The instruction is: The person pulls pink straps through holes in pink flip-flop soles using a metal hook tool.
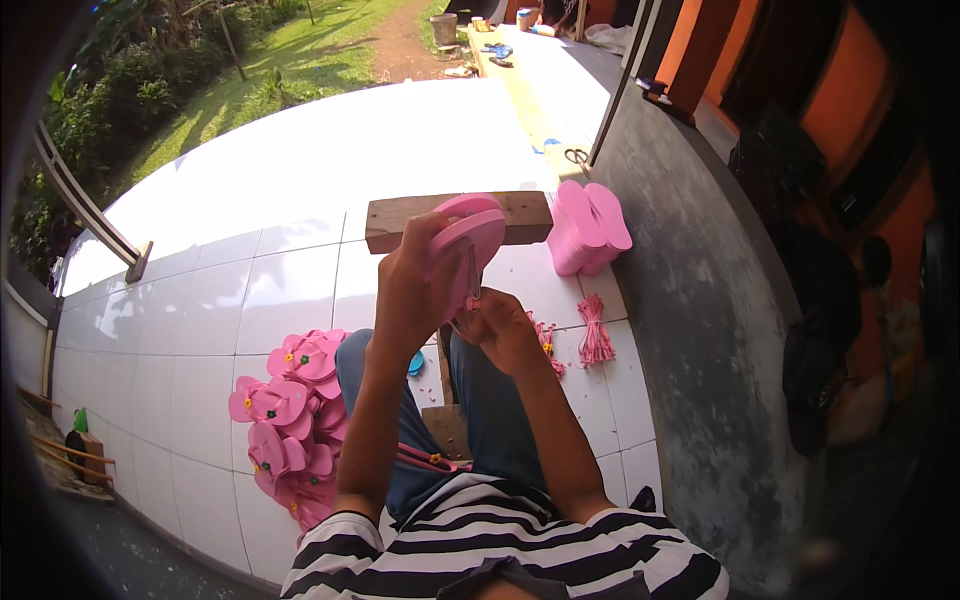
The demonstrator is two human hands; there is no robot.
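My left hand (405, 280) is closed round a pair of pink flip-flop soles (484, 235), raised in front of a wooden block (525, 216). A thin metal tool (471, 272) lies against the face of the nearer sole. My right hand (508, 332) is pinched at the lower end of that tool, on a small pink piece that looks like a strap end. The fingers partly hide the piece. Across my lap lies a pink strap (425, 457) with a yellow flower.
Finished pink flip-flops (275, 405) are heaped on the tiles at my left. Right of the block stands a stack of pink soles (578, 240), with a tied bundle of pink straps (596, 340) nearer. Scissors (577, 157) lie on the ledge by the grey wall (690, 300).
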